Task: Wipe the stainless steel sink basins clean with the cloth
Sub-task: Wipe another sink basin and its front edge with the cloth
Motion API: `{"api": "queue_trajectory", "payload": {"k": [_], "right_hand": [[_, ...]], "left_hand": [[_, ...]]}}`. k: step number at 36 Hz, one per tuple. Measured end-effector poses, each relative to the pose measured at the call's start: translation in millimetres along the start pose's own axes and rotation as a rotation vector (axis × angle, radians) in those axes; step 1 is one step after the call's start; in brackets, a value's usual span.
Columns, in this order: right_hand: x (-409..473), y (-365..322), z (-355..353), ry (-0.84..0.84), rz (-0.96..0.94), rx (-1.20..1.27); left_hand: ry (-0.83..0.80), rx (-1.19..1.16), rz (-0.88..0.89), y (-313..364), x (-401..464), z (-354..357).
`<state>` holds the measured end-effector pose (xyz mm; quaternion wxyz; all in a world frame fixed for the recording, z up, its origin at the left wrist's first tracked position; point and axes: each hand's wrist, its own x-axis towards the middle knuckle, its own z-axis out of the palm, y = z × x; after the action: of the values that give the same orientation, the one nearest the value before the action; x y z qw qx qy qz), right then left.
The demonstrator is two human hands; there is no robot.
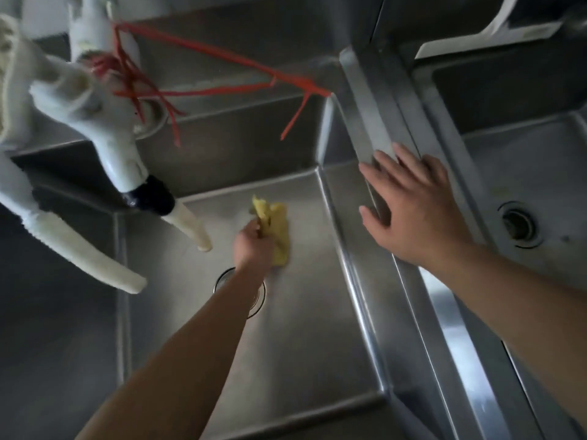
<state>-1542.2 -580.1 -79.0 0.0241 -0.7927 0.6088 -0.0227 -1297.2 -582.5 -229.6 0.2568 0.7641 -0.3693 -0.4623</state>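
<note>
Steel basin (305, 312) holds yellow cloth (278, 231) gripped by left fingers (254, 231); right fingers (381, 173) spread on divider (374, 128)

Yellow cloth (275, 230), grey steel basin (311, 312), white tap (104, 122), red string (222, 58).

Dim, soft-focus view; glare streaks the divider rim (374, 128).

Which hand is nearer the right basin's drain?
Right. The right hand rests open on the divider just left of that drain; the left hand holds the cloth down in the left basin.
</note>
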Motion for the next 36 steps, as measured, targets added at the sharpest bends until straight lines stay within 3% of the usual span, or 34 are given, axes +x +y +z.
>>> {"api": "queue_trajectory", "payload": {"k": [4, 6, 9, 11, 12, 14, 19, 22, 28, 36], "right_hand": [[5, 1, -2, 0.012, 0.034, 0.042], [6, 2, -1, 0.021, 0.037, 0.046], [5, 3, 2, 0.049, 0.029, 0.056], [6, 4, 3, 0.05, 0.033, 0.055], [6, 4, 3, 0.046, 0.035, 0.05], [7, 4, 4, 0.047, 0.037, 0.058], [6, 3, 4, 0.054, 0.042, 0.071], [7, 4, 3, 0.038, 0.056, 0.073], [9, 3, 1, 0.01, 0.06, 0.076], [8, 1, -3, -0.053, 0.066, 0.069]], "left_hand": [[0.381, -0.092, -0.049, 40, 37, 9], [0.431, -0.108, -0.041, 56, 50, 18], [0.139, 0.021, -0.015, 66, 64, 48], [-0.169, 0.361, 0.054, 65, 68, 75], [-0.248, 0.52, 0.085, 62, 69, 87], [-0.242, 0.615, 0.123, 59, 67, 105], [-0.032, 0.457, 0.076, 59, 67, 114], [-0.076, 0.547, 0.03, 62, 71, 124], [-0.12, 0.72, 0.151, 55, 72, 136], [-0.333, 0.855, 0.279, 17, 18, 112]]}}
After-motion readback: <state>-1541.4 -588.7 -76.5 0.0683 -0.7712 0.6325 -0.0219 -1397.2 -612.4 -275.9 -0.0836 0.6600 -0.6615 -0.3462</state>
